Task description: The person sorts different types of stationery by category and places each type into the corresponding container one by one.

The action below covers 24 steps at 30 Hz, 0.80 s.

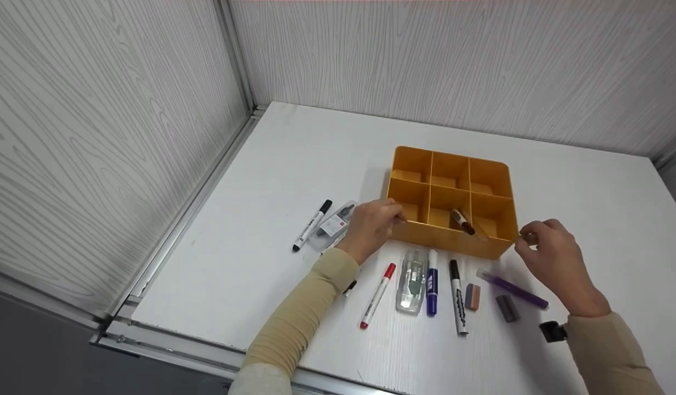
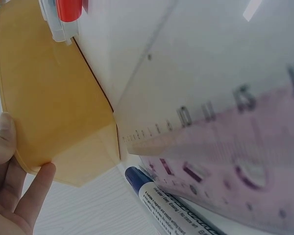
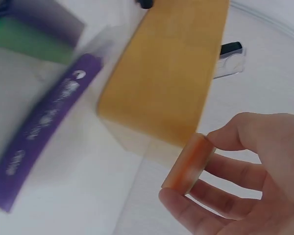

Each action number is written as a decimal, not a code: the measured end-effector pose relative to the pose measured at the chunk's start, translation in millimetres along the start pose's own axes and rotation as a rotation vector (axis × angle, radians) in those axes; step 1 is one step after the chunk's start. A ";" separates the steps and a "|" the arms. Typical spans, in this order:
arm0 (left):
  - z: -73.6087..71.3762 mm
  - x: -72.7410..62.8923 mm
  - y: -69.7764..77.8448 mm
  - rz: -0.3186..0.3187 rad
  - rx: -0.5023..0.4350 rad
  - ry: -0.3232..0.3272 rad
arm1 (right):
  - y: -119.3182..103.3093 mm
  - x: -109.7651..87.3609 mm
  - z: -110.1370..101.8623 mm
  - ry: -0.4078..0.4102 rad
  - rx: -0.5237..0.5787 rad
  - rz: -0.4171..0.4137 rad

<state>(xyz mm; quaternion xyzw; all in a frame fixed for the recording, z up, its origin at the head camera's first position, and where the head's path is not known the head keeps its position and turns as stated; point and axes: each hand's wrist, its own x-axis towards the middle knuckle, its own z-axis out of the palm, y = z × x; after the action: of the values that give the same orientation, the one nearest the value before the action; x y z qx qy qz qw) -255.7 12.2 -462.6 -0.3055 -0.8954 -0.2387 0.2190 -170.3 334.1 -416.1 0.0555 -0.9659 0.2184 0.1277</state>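
A yellow-orange box (image 1: pixel 444 237) with six compartments stands on the table. My left hand (image 1: pixel 373 227) pinches its front-left rim, thumb and fingers on the wall (image 2: pixel 54 98) in the left wrist view. Beside the box's front-right corner, my right hand (image 1: pixel 557 263) holds a small orange eraser-like block (image 3: pixel 191 164) between thumb and fingers. A dark-capped marker (image 1: pixel 462 221) leans in the front middle compartment, its end over the rim. Just below the right hand lie a purple pen-shaped tube (image 1: pixel 518 292) and a dark eraser (image 1: pixel 507 308).
In front of the box lie a red marker (image 1: pixel 378 296), a clear case (image 1: pixel 412 282), a blue marker (image 1: pixel 432 285), a black-capped marker (image 1: pixel 458 299) and a two-coloured eraser (image 1: pixel 472 297). Left are another marker (image 1: pixel 312 225) and a clear labelled case (image 1: pixel 333 225). A pink ruler (image 2: pixel 215 166) shows near the left wrist.
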 end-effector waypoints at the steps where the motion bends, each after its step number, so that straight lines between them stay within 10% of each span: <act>1: 0.1 0.2 0.0 0.001 0.001 -0.001 | -3.8 2.4 -0.4 0.017 0.002 -0.014; 14: -1.0 0.8 0.3 -0.005 0.011 -0.015 | -55.7 30.5 15.3 0.101 0.069 -0.206; 24: -0.3 1.0 -0.4 0.006 -0.011 0.008 | -89.2 48.3 39.2 0.008 0.064 -0.476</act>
<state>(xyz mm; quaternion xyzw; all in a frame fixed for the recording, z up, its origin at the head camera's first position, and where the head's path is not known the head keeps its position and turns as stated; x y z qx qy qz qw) -256.7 12.2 -462.0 -0.3085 -0.8921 -0.2443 0.2218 -210.9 234.4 -400.8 0.2848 -0.9177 0.2129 0.1773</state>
